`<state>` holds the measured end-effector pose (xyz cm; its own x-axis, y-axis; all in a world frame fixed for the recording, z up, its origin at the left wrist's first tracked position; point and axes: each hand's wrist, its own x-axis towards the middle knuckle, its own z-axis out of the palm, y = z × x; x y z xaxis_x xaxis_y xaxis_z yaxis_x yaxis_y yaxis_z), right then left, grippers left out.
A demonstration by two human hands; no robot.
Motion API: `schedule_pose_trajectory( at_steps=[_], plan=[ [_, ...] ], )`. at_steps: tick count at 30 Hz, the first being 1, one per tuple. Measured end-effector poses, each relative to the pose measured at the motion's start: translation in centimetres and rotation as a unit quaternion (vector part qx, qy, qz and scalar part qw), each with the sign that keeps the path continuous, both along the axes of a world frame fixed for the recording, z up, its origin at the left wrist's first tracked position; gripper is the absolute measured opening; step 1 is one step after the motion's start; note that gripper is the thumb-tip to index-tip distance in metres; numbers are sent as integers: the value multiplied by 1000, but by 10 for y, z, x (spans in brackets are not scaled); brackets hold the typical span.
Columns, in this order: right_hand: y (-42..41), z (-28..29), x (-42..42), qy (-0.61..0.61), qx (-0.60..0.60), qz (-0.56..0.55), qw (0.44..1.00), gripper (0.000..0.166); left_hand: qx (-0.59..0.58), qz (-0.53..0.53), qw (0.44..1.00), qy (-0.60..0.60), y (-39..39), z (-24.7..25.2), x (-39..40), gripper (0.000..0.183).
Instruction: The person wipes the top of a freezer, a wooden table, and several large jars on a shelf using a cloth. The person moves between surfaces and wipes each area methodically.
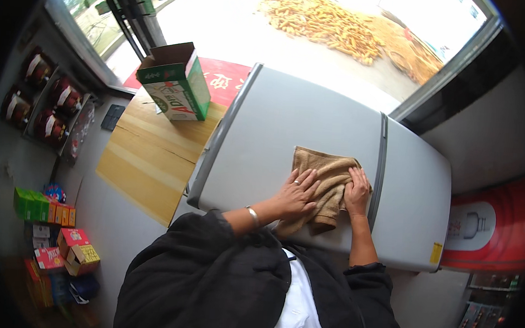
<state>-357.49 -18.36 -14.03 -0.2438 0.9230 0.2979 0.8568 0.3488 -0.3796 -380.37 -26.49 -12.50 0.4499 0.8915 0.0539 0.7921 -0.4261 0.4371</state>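
A brown terry towel (326, 186) lies crumpled on the smooth grey panel of a large appliance (302, 108), which looks like a refrigerator or freezer. My left hand (297, 193), with a ring on one finger and a bracelet at the wrist, rests flat on the towel's left part, fingers somewhat spread. On the towel's right part, my right hand (357, 190) has its fingers bent over the bunched cloth, close to the dark seam (382, 149) that divides the panel. A folded end of the towel hangs toward my body. What is under the towel is hidden.
A green and white open carton (175, 84) stands on a wooden tabletop (150, 152) to the left. Shelves with dark red containers (50, 128) and small boxes (43, 207) line the left wall. A red panel (502, 224) adjoins the right side. Outside lie corn cobs (321, 21).
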Motion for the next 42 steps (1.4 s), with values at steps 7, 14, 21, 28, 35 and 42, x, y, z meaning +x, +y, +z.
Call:
schedule_pose_trajectory(
  at_steps=[7,14,21,28,35,42],
  plan=[
    [-95,23,-82,-52,24,59,997,69,19,-69,997,-31,-73,-4,-44,58],
    [-120,44,-111,-8,-41,225,974,66,37,48,995,-77,-117,27,-101,43],
    [-29,18,-111,55,56,208,975,46,30,172,979,106,-84,2,-114,68],
    [95,0,-18,-12,72,8,997,39,52,219,965,137,-63,-2,-102,67],
    [27,-4,66,-26,59,-90,994,41,57,217,965,133,-61,1,-100,67],
    [-112,28,-6,-34,11,-4,999,42,52,223,964,136,-61,2,-98,66]
  ],
)
